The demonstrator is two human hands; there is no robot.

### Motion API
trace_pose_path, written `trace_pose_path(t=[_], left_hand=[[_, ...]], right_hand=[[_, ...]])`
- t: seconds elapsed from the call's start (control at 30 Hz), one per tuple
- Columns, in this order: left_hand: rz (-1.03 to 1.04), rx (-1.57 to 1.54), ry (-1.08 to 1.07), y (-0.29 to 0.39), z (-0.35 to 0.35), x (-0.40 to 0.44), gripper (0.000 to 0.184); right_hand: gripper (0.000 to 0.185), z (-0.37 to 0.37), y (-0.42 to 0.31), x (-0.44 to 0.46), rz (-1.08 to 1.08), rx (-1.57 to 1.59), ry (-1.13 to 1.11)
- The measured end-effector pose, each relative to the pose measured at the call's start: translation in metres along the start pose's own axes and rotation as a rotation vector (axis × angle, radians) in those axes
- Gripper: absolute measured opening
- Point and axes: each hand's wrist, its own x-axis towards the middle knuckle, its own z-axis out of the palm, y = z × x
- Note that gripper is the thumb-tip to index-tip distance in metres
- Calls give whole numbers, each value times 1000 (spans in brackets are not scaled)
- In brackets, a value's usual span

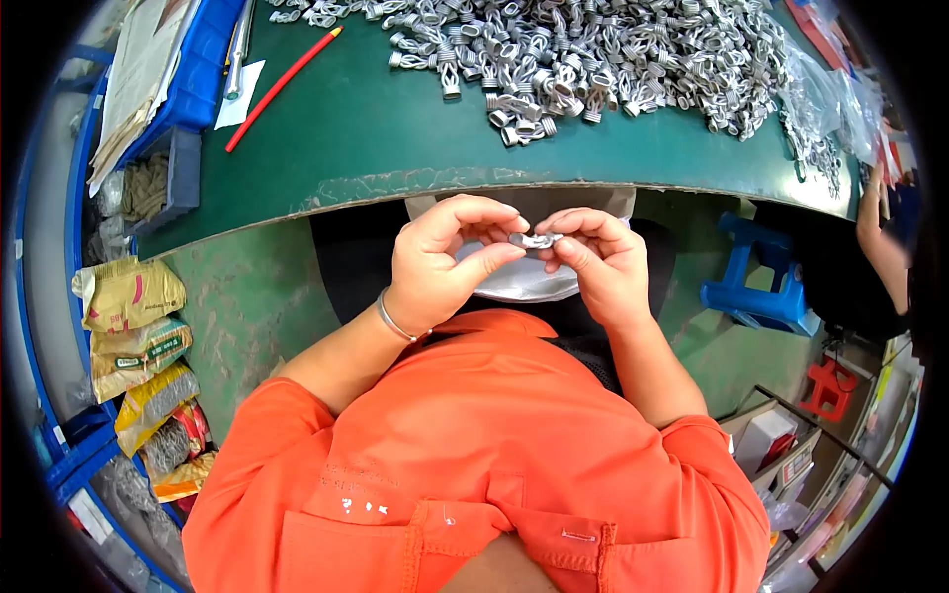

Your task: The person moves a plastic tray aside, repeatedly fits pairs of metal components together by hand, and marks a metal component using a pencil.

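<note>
My left hand [440,252] pinches one end of a small silver metal fitting [535,240] with thumb and fingertips. At the fitting's other end, the thumb and fingers of my right hand [608,265] are closed on it too. Both hands are in front of my chest, just off the table's near edge. Below them, partly covered, sits a pale container or bag [529,287]. A big pile of similar-looking silver fittings [593,59], each with a ribbed end and a twisted loop, lies on the green table [395,138].
On the table's left are a red pencil-like stick [282,91], a metal tool [237,54] and a grey bin [168,178]. Packed bags [133,296] stack at left. Clear plastic bags [835,104] lie at right, near another person's arm [880,237] and a blue stool [756,277].
</note>
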Motion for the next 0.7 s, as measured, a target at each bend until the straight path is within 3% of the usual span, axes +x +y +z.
trace_pose_path(t=[0.13,0.23,0.43,0.47,0.53,0.6,0.67,0.7], left_hand=[[84,69,-41,1,0,4,29],[139,137,-45,-4,-2,4,28],[166,142,-24,-6,-1,3,23],[149,254,2,-3,0,2,21],[219,544,11,1,-1,5,19],[233,643,-159,-11,-11,2,17],[-71,605,-336,-20,-12,-1,15],[-70,680,-428,-32,-13,-3,18]], right_hand=[[24,2,0,-2,-49,17,33],[39,5,-2,-4,-214,-70,43],[36,10,1,-7,-329,-159,84],[36,7,2,-8,-331,-159,83],[29,-1,4,-3,-384,-528,45],[23,1,-11,5,-453,-840,-34],[21,0,-16,12,-543,-887,-16],[20,-2,-20,18,-618,-939,7]])
